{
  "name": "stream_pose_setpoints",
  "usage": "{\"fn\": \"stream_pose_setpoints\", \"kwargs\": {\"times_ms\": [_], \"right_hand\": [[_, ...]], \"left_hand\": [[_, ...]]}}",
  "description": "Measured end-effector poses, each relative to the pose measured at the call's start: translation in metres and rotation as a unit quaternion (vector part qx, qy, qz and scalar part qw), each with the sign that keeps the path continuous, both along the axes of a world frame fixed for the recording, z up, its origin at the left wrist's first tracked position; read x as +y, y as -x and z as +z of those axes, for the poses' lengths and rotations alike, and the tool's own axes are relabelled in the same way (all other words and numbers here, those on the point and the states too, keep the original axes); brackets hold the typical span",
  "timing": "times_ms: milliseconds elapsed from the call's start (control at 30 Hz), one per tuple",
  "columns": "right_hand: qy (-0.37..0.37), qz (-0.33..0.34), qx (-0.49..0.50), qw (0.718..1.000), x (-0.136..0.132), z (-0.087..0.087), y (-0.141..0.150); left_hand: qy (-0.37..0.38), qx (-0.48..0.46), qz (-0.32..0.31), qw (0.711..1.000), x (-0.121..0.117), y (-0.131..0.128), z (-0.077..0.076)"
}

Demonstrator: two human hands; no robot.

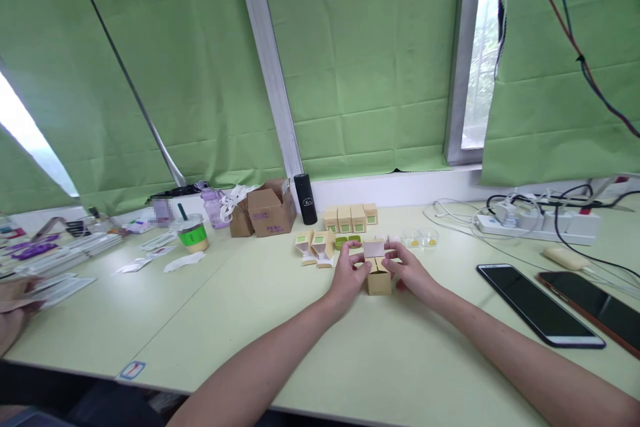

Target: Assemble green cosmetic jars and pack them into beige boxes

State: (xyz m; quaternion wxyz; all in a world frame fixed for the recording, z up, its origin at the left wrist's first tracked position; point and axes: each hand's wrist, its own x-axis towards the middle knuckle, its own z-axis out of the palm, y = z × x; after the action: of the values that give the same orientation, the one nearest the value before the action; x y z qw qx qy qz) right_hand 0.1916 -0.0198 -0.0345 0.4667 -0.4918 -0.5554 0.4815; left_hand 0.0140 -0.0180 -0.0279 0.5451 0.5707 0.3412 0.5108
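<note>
A small tan cardboard box (pixel 379 283) stands on the table with its white-lined lid flap raised. My left hand (pixel 349 275) grips its left side, thumb at the top edge. From the right, my right hand (pixel 411 271) holds the same box with fingers bent at the top and flap. What lies inside the box is hidden. Just behind my left hand is a green open container (pixel 345 241). Two open small boxes (pixel 322 245) lie to its left, with several closed small boxes (pixel 351 219) in a row behind. Clear round containers (pixel 420 238) with yellow bits sit beyond my right hand.
Two phones (pixel 537 303) and a power strip (pixel 540 225) with cables are at the right. At the back stand a black cylinder (pixel 305 199) and a brown carton (pixel 270 210). A drink cup (pixel 193 235) is on the left. Another person's hand (pixel 13 323) shows at the far left edge.
</note>
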Motion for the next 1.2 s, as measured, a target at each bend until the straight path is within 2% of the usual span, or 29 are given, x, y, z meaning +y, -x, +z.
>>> {"fn": "stream_pose_setpoints", "kwargs": {"times_ms": [267, 467, 767, 967, 1100, 1200], "right_hand": [[-0.012, -0.001, -0.008, 1.000, 0.000, -0.001, 0.000], [-0.012, -0.008, 0.000, 1.000, -0.001, 0.000, 0.002], [-0.051, -0.023, -0.007, 0.998, -0.001, 0.001, 0.002], [-0.151, -0.040, 0.022, 0.987, -0.003, 0.000, -0.001], [-0.235, -0.049, -0.022, 0.970, -0.012, 0.008, -0.003], [-0.259, -0.051, -0.060, 0.963, -0.018, 0.013, -0.002]], "left_hand": [[-0.012, 0.008, -0.001, 1.000, -0.003, 0.000, 0.003], [-0.024, 0.021, 0.005, 0.999, 0.000, 0.001, 0.000], [-0.040, 0.034, 0.018, 0.998, 0.003, 0.001, -0.001], [-0.032, 0.033, 0.022, 0.999, 0.003, 0.001, -0.002], [-0.033, 0.028, 0.022, 0.999, 0.003, 0.002, -0.002], [-0.032, 0.022, 0.019, 0.999, 0.003, 0.002, -0.001]]}}
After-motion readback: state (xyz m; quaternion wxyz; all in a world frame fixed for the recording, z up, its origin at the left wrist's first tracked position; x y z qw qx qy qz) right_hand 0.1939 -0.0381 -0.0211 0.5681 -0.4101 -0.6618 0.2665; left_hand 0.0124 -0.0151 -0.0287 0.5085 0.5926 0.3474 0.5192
